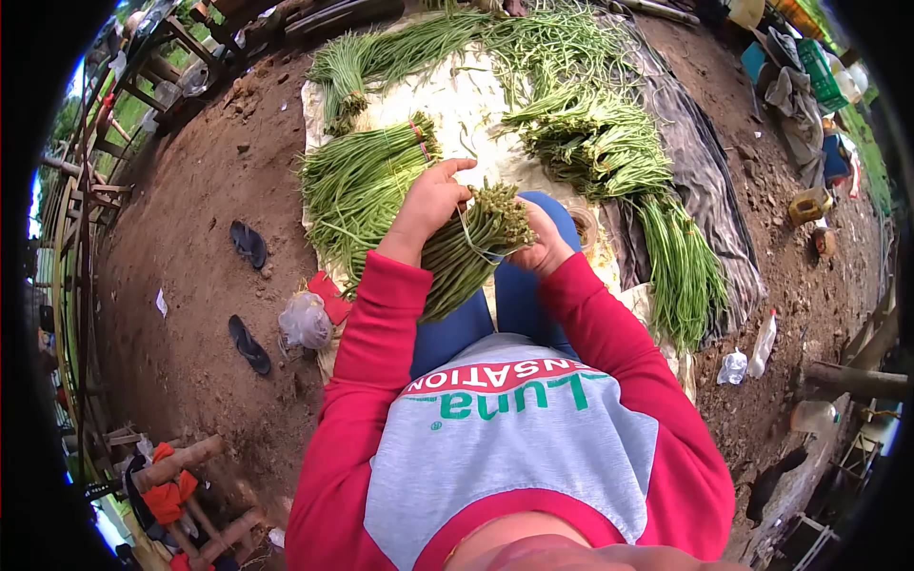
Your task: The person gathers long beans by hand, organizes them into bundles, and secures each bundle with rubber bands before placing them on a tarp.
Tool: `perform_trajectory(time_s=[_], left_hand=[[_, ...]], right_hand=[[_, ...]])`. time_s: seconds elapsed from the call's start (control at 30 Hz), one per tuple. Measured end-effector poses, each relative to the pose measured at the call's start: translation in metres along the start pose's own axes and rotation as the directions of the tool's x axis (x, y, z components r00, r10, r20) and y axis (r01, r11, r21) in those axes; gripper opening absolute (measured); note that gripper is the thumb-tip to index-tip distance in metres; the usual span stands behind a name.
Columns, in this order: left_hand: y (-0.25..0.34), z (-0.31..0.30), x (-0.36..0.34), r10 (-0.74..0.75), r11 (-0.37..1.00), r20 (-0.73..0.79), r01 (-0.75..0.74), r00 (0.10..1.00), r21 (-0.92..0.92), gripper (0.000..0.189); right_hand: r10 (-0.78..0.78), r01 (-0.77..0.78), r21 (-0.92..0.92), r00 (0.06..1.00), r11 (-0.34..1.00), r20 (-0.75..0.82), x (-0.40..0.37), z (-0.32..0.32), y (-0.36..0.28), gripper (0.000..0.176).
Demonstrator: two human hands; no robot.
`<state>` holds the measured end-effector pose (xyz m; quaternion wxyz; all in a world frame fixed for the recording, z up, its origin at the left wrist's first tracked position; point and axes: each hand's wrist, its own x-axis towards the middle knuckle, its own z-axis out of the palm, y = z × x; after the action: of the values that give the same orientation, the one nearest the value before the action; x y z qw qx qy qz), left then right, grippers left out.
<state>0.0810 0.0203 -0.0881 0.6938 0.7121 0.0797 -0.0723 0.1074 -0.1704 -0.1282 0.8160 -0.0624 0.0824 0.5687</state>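
A thick bundle of long green beans lies across my lap, its stem ends pointing up and to the right. A thin pale band runs round it near those ends. My left hand is at the bundle's upper left side, with the index finger stretched out and the other fingers bent near the band. On the bundle's right side, my right hand grips it near the stem ends. Tied bean bundles lie just beyond my left hand. More bunches rest on the pale sheet to the right.
Loose beans spread over the sheet's far end. A dark cloth edges its right side. Two flip-flops and a plastic bag lie on the left. Plastic bottles and a yellow container are on the right.
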Motion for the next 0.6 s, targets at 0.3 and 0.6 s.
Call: perform_trajectory(time_s=[0.3, 0.6], left_hand=[[-0.009, -0.005, -0.036, 0.097, 0.993, 0.012, -0.098, 0.995, 0.070, 0.030], [0.015, 0.013, -0.116, 0.592, 0.558, -0.178, -0.240, 0.786, 0.794, 0.087]], right_hand=[[-0.364, 0.313, -0.214, 0.892, 0.925, -0.267, 0.021, -0.064, 0.033, 0.028], [-0.178, 0.346, -0.599, 0.930, 0.722, 0.323, 0.031, 0.089, 0.041, 0.099]])
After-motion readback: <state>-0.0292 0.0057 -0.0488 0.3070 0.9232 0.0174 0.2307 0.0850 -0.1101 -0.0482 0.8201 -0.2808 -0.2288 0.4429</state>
